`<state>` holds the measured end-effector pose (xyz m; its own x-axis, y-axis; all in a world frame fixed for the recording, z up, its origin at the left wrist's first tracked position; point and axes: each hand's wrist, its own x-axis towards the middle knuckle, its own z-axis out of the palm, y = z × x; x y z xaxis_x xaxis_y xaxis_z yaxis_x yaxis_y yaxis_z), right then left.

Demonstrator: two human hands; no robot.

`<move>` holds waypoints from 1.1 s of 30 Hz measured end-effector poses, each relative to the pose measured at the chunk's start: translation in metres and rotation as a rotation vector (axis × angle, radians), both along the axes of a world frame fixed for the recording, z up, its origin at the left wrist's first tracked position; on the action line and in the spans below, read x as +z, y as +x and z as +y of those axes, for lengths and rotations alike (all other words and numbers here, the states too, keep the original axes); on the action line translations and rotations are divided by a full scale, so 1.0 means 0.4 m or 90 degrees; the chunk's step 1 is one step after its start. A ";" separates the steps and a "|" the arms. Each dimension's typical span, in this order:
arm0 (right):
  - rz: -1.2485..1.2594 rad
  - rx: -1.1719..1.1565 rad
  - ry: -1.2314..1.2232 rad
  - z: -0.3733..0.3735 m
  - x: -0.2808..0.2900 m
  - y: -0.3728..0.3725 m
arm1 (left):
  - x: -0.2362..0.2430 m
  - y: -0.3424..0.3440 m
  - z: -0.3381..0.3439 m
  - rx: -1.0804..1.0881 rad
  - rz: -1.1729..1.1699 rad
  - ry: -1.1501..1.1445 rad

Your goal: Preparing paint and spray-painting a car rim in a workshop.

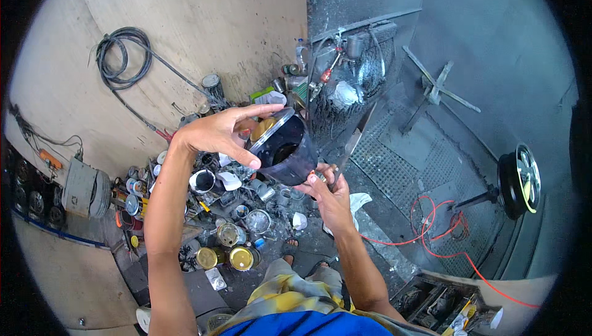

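Observation:
A see-through plastic tub, dark inside, is tilted in front of me at the middle of the view. My left hand grips its rim from the left, thumb on the near side and fingers over the far edge. A round gold-coloured piece shows by the rim, under those fingers; what it belongs to I cannot make out. Against the tub's lower right side, my right hand is closed around a long flat blade like a knife, which points up and away to the right. Its handle is mostly hidden by the fingers.
Paint cans, cups and jars, among them a gold-lidded can, crowd the floor to the left. A coiled black hose hangs on the wall. Right stand a wheel rim on a stand and a metal cross stand; a red hose trails across the floor.

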<state>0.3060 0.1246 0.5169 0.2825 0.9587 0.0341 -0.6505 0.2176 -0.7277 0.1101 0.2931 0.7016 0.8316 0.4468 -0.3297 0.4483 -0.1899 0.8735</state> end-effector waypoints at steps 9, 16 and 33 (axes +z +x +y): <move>0.057 0.069 0.009 -0.035 -0.072 -0.005 | -0.005 -0.038 -0.131 0.014 -0.082 0.061; 0.063 0.097 -0.035 -0.035 -0.110 -0.029 | -0.001 -0.075 -0.174 0.071 -0.064 0.013; -0.059 0.058 -0.022 0.030 -0.094 -0.106 | -0.068 -0.207 -0.171 0.111 -0.259 -0.004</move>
<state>0.2636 0.1368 0.4793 0.1919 0.9812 0.0217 -0.5964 0.1342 -0.7914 0.0273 0.2246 0.6742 0.8064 0.5914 0.0062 0.0925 -0.1365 0.9863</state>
